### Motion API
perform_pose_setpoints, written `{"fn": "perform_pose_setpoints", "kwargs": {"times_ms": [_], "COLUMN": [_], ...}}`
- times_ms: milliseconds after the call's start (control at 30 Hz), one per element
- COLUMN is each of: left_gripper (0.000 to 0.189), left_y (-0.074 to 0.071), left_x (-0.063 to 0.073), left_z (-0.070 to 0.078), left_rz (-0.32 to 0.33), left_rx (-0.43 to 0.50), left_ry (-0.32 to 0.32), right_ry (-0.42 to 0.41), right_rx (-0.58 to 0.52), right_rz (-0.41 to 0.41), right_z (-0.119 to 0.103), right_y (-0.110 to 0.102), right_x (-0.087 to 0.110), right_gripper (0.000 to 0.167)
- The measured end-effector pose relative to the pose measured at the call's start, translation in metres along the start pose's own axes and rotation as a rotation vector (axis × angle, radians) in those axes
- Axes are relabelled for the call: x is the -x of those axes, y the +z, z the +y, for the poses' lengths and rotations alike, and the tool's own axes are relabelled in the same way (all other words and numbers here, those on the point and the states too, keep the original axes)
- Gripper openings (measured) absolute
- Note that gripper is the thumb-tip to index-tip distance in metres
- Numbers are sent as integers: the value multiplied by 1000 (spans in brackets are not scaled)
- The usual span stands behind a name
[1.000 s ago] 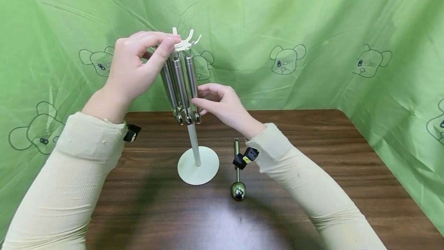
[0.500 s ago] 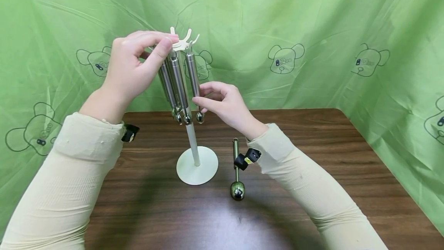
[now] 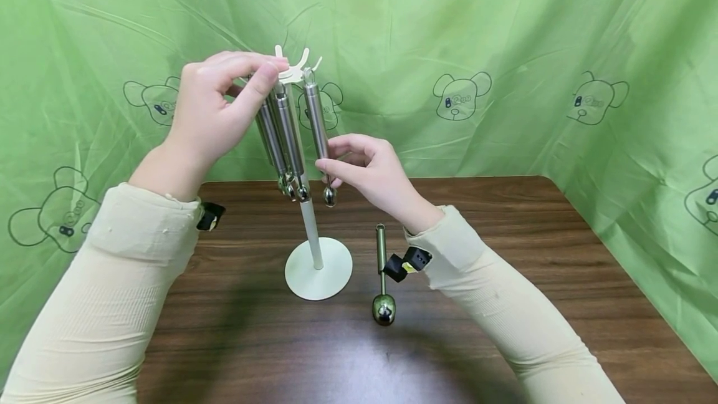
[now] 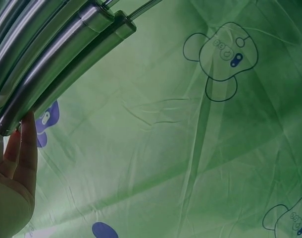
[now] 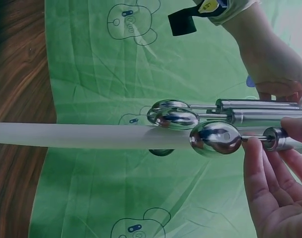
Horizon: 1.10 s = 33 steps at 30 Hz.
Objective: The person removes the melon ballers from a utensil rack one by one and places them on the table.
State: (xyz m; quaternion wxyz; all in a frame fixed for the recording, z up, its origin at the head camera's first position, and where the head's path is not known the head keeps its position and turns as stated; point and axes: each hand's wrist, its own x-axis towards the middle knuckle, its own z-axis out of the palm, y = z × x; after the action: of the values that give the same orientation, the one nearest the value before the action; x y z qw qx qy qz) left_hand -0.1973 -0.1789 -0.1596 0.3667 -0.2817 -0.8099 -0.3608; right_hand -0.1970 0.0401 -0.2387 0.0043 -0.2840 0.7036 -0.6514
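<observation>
My left hand [image 3: 213, 105] pinches the top of a white hook stand [image 3: 293, 73] between thumb and fingers. Below its hooks hang several steel spoons [image 3: 288, 133] with tubular handles and rounded oval heads. One spoon [image 3: 316, 120] on the right side tilts away from the post, its top ring overlapping a hook in the head view. The fingers and thumb of my right hand [image 3: 367, 167] hold that spoon low on its handle, just above the head. From the right wrist, its shiny head [image 5: 215, 138] shows close to the white post [image 5: 91, 135], near the other heads.
A separate spoon [image 3: 384, 307] with a larger head lies on the brown wooden table [image 3: 493, 267], right of the stand's round white base [image 3: 331, 282]. Green cloth [image 3: 392, 30] printed with bear outlines hangs behind the table and along both sides.
My right hand has moved slightly right and toward me, swinging the lower end of its spoon away from the post. My left hand keeps its hold, shifting slightly left with the stand top.
</observation>
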Motion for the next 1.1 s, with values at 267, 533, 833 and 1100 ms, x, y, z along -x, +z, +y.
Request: {"fn": "perform_pose_setpoints", "kwargs": {"times_ms": [267, 533, 833, 1100], "left_gripper": [24, 23, 21, 17], "left_y": [1, 1, 2, 1], "left_x": [-1, -1, -2, -2], "left_z": [-1, -2, -3, 0], "left_rz": [1, 5, 17, 34], "left_rx": [0, 2, 15, 36], "left_ry": [-5, -1, 17, 27], "right_ry": [-20, -33, 19, 39], "right_rx": [-12, -33, -18, -43], "right_rz": [-8, 6, 33, 84], "right_z": [-3, -8, 1, 18], "right_y": [-1, -3, -9, -18], "right_x": [1, 7, 21, 37], "right_gripper": [23, 23, 24, 22]}}
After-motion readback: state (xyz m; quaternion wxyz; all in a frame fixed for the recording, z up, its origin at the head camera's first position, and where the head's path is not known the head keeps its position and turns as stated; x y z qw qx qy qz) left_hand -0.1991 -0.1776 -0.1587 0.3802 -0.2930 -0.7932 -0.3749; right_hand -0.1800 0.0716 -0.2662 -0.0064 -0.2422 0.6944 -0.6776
